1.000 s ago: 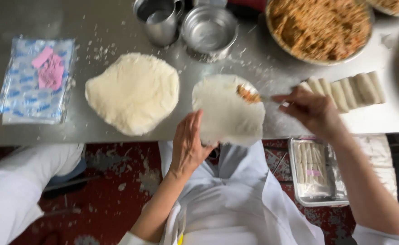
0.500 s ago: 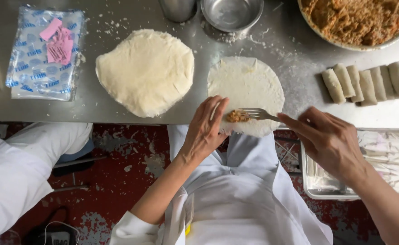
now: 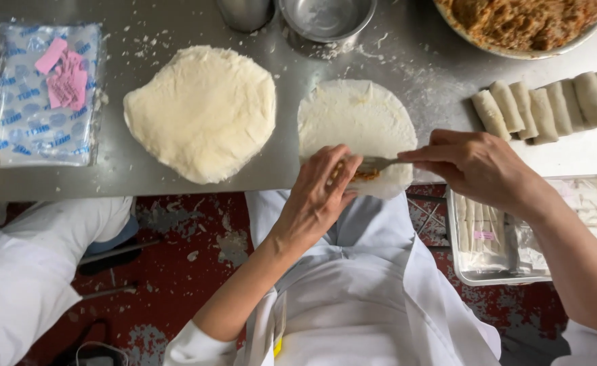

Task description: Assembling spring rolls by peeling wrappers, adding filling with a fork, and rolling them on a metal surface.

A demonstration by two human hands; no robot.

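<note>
Steel fork (image 3: 380,163) lies crosswise, tines pointing toward left hand (image 3: 320,193).

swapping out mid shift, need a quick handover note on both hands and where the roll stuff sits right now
Left hand: fingers pressing the filling at the near edge of the single wrapper.
Right hand: holds a fork, tines at the filling.
Wrapper stack lies left of the single wrapper; the bowl of filling is at top right.
Done: a row of finished rolls on the right of the table; a tray of packed rolls below its edge.
Left: this wrapper is still flat, not folded or rolled.
</note>
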